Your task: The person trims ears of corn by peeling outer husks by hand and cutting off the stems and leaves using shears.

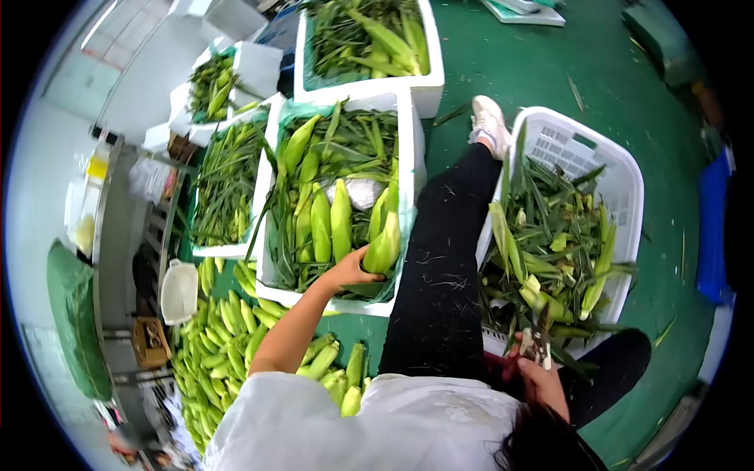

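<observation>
My left hand is closed around the lower end of a green-husked ear of corn, at the near right corner of a white foam box. Beside it in that box, more ears of corn stand among long green leaves, with a white wrapped bundle behind them. My right hand is closed on a short knife-like tool, its dark narrow end pointing up. That hand is at the near edge of a white plastic basket full of husks and leaves.
A large heap of corn ears lies on the floor at left, beside a white tub. More foam boxes with corn and leaves stand beyond. My outstretched leg separates the box from the basket. A metal rack lines the left wall.
</observation>
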### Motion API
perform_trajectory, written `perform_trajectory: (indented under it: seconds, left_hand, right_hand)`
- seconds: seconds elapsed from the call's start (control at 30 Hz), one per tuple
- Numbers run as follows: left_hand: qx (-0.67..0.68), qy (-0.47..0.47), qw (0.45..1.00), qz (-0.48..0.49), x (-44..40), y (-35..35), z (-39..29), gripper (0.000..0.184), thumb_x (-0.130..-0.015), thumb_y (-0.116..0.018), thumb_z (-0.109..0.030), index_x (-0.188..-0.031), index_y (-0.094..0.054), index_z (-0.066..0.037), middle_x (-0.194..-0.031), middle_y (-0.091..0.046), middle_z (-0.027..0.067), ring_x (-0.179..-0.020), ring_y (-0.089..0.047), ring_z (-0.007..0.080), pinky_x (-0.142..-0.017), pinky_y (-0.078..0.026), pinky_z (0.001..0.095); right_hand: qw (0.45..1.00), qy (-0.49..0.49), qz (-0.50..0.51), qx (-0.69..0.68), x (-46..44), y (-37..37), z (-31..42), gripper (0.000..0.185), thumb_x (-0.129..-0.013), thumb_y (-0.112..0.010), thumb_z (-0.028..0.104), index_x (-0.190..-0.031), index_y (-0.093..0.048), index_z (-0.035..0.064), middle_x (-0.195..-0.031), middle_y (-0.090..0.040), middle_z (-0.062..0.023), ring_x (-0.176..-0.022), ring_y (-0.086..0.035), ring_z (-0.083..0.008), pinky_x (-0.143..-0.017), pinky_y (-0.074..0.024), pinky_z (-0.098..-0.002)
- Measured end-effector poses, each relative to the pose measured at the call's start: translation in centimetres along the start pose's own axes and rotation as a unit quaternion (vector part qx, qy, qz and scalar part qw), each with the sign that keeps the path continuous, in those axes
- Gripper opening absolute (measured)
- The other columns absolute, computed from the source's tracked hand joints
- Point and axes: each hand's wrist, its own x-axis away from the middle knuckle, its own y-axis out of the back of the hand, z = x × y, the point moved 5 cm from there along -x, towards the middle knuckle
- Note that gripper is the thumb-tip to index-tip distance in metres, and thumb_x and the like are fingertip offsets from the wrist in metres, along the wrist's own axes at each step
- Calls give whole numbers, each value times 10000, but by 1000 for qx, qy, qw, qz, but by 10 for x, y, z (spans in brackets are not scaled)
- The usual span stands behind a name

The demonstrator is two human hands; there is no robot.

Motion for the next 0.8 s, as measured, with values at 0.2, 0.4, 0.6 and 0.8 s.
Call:
perform_trajectory:
  seconds: [0.2, 0.4, 0.6, 0.8]
  left_hand:
    - [-388, -106, 881, -247, 23, -67, -229, 685, -660, -849, -190, -1290, -585, -136, -1088, -619, 128, -972, -637, 327, -815, -527, 402]
    - [-493, -286, 790, -225, 23, -146, -282, 783, -578, -863, -130, -1314, -606, -196, -1048, -618, 47, -927, -614, 256, -753, -478, 393]
    - [-560, -299, 758, -151, -4, -178, -294, 746, -592, -855, -164, -1293, -606, -214, -1009, -617, 17, -900, -600, 230, -756, -461, 368]
    - [-596, -452, 664, -7, -19, -186, -316, 751, -568, -835, -174, -1281, -620, -271, -1054, -602, 13, -1004, -581, 207, -999, -385, 469]
  right_hand:
    - [888, 188, -50, 416, -16, -35, 70, 856, -751, -811, 285, -1421, -377, -26, -1353, -493, -248, -1267, -487, -399, -1074, -383, -429]
    - [843, 288, -140, 431, -19, -17, 110, 821, -752, -799, 308, -1379, -408, -51, -1310, -516, -249, -1211, -520, -377, -1032, -413, -417]
    - [981, 103, -61, 155, -37, 45, 71, 298, -813, -746, 210, -974, -614, -3, -721, -635, -68, -577, -592, -159, -556, -490, -314]
    - [928, 235, -130, 257, 7, 82, 100, 473, -781, -792, 254, -1109, -584, -16, -896, -656, -81, -834, -638, -189, -773, -514, -326]
